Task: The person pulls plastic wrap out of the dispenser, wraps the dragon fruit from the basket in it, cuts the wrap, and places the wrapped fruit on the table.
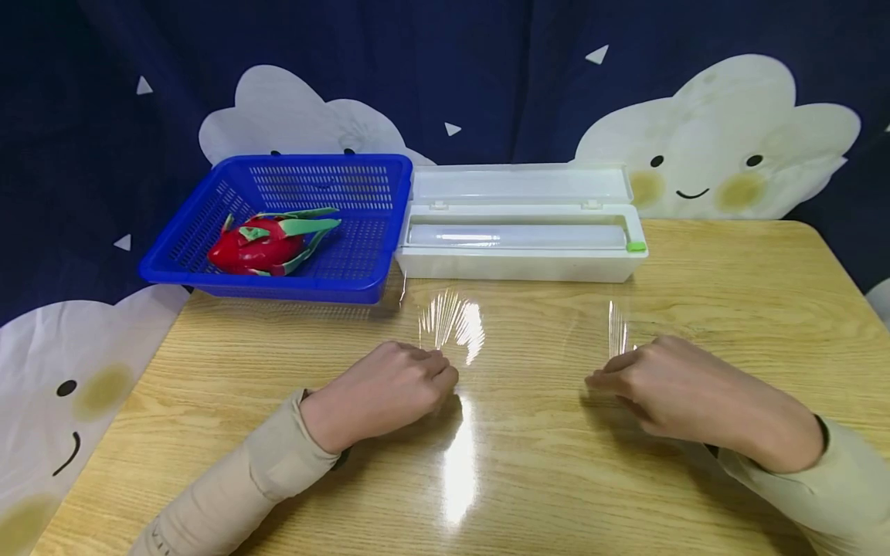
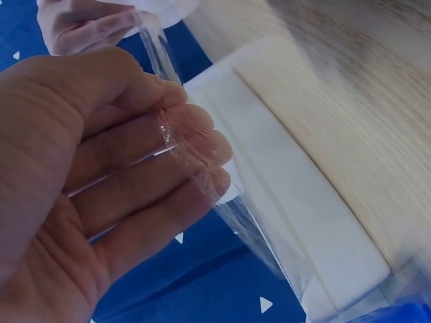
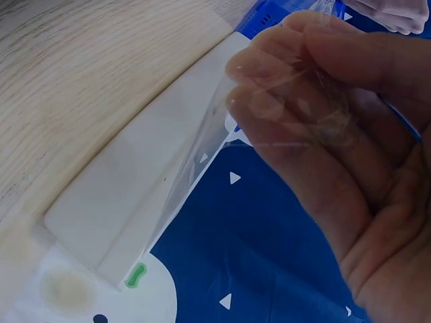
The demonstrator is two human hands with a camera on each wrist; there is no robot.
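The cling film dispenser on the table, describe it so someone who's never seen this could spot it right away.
On the wooden table, look along the far edge against the dark cloud-print cloth. Right of the blue basket holding a red dragon fruit sits the cling film dispenser. It is the only long white box, lid open, with a small green tab at its right end.

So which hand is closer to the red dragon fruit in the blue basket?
The left hand. It is just in front of the blue plastic basket holding the red dragon fruit. The right hand is much farther off, in front of the white wrap box's green-tabbed end.
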